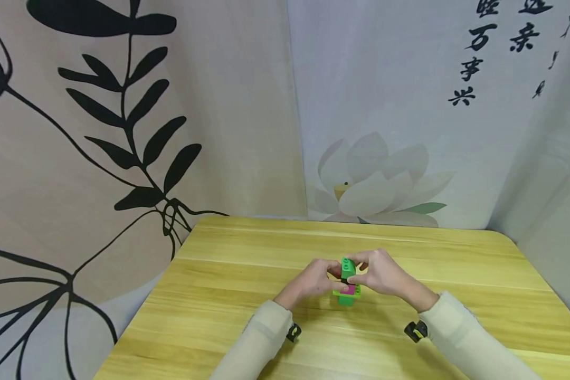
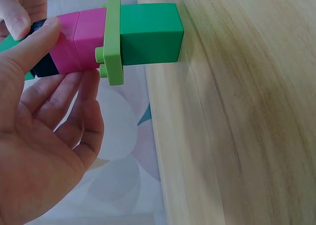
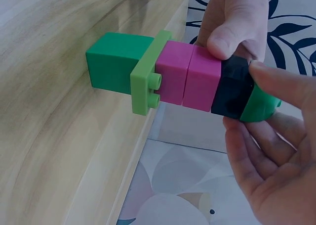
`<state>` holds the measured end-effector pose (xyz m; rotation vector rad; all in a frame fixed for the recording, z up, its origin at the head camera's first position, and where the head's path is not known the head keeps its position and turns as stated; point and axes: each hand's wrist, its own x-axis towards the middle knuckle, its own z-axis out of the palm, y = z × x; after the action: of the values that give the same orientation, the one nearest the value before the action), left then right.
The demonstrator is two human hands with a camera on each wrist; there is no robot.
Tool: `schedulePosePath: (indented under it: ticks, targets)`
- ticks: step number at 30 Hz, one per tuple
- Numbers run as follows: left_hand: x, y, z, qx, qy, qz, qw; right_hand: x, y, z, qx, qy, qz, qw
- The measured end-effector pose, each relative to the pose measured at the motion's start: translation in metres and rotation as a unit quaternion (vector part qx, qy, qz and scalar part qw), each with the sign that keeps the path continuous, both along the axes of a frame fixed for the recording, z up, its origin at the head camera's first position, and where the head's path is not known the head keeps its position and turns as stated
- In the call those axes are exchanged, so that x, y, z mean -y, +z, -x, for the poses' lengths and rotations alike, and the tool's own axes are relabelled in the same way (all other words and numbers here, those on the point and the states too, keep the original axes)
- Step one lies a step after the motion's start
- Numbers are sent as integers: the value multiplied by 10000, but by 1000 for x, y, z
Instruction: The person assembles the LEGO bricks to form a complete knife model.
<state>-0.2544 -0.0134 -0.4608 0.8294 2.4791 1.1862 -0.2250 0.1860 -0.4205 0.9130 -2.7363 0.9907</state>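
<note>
A tower of toy building blocks stands upright on the table between both hands. At its bottom is a green block [image 2: 151,34], topped by a wider light green plate [image 3: 145,81] with bare studs showing. Two magenta blocks [image 3: 187,76] sit above that, then a black block [image 3: 231,86] and a green top block [image 1: 348,267] with a sloped or curved side. My left hand [image 1: 315,278] grips the upper magenta block, its thumb near the black one. With thumb and fingers, my right hand [image 1: 383,272] holds the tower where the black and green top blocks meet.
The wooden table [image 1: 218,316] spreads around the hands, its far edge against a curtain [image 1: 247,105] printed with plants and characters. Each sleeve cuff carries a small black device, one at the left wrist [image 1: 293,332] and one at the right wrist [image 1: 415,331].
</note>
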Motion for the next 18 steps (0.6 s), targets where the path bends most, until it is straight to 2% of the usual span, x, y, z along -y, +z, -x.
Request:
schedulePosePath:
  ticks: [8, 18]
  targets:
    - [0, 1, 1, -33, -53, -38, 10000, 1, 0, -1, -34, -118, -20, 9999]
    - [0, 1, 0, 40, 7, 19, 10000, 0, -3, -2, -33, -46, 104, 9999]
